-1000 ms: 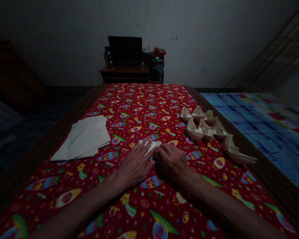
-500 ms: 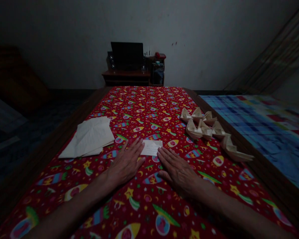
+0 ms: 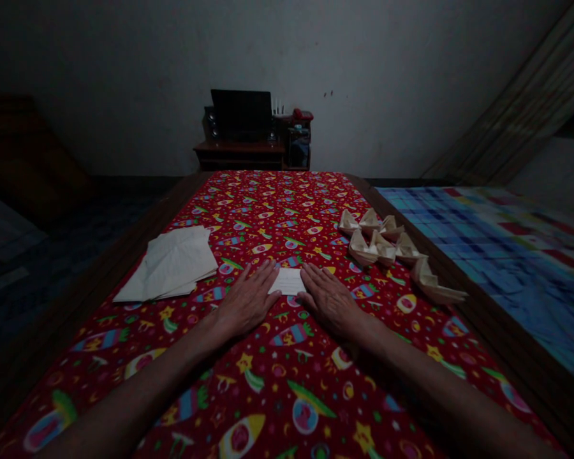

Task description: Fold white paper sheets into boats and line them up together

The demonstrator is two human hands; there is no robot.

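Observation:
A small folded piece of white paper (image 3: 287,282) with faint lines lies flat on the red patterned cloth (image 3: 268,395). My left hand (image 3: 249,298) rests flat with its fingers stretched over the paper's left edge. On the right edge lies my right hand (image 3: 329,298), also flat, its fingers extended and thumb apart. Both palms face down, and neither hand grips anything. The paper's two ends are hidden beneath the fingers. To the left sits a stack of pale paper sheets (image 3: 172,264). Several folded paper boats (image 3: 385,248) stand in a cluster on the right.
The cloth covers a surface with a dark wooden border (image 3: 521,357). Beyond its far end are a black monitor (image 3: 242,109), speakers and a red telephone (image 3: 302,115) on a brown desk (image 3: 239,148). A blue checked sheet (image 3: 459,236) spreads out at the right.
My right hand has moved forward and slightly left, its fingers now further over the paper's right edge. My left hand stays at the left edge. The view has shifted slightly.

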